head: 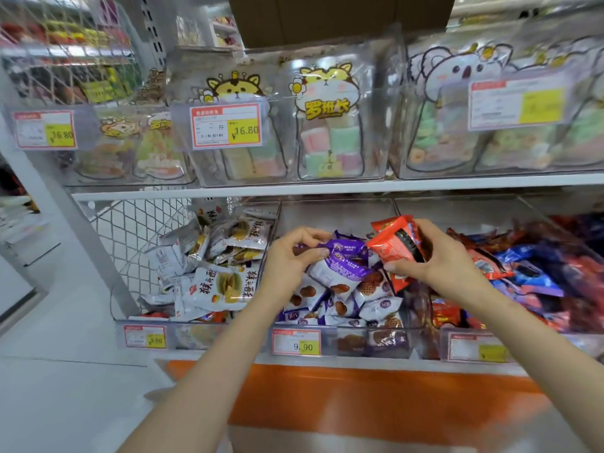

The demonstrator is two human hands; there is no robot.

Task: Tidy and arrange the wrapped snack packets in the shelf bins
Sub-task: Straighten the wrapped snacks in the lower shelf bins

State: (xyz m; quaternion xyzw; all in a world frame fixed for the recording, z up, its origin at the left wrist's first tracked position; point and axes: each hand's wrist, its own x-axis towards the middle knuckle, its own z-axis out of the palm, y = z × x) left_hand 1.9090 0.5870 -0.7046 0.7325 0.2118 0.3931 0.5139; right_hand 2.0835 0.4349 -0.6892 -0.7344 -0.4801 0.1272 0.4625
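Packets of 3 kinds lie sorted by bin, and both your hands are working over the middle bin (359,328), the clear tub with the 9.90 price tag (296,343) on its front wall. Your right hand (434,253) has its fingers curled round a red packet (390,245), thumb under its lower edge, holding it lifted above the right rear part of the middle bin. Its colour matches the red and blue packets (529,273) heaped in the bin just right of the middle bin, so it looks like a stray you mean to send home. Your left hand (289,256) pinches the crimped top of a purple packet (343,250) between thumb and bent fingertips, just above the purple heap inside the middle bin, probably to steady or straighten the pile. Both forearms reach up from below the middle bin's front and converge. The wrists are bent down, and the 2 hands are near each other but apart. White packets (215,282) fill the bin left of the middle bin, several slumped at odd angles. On the shelf above the middle bin stand upper bins (330,148) of pastel sweets.
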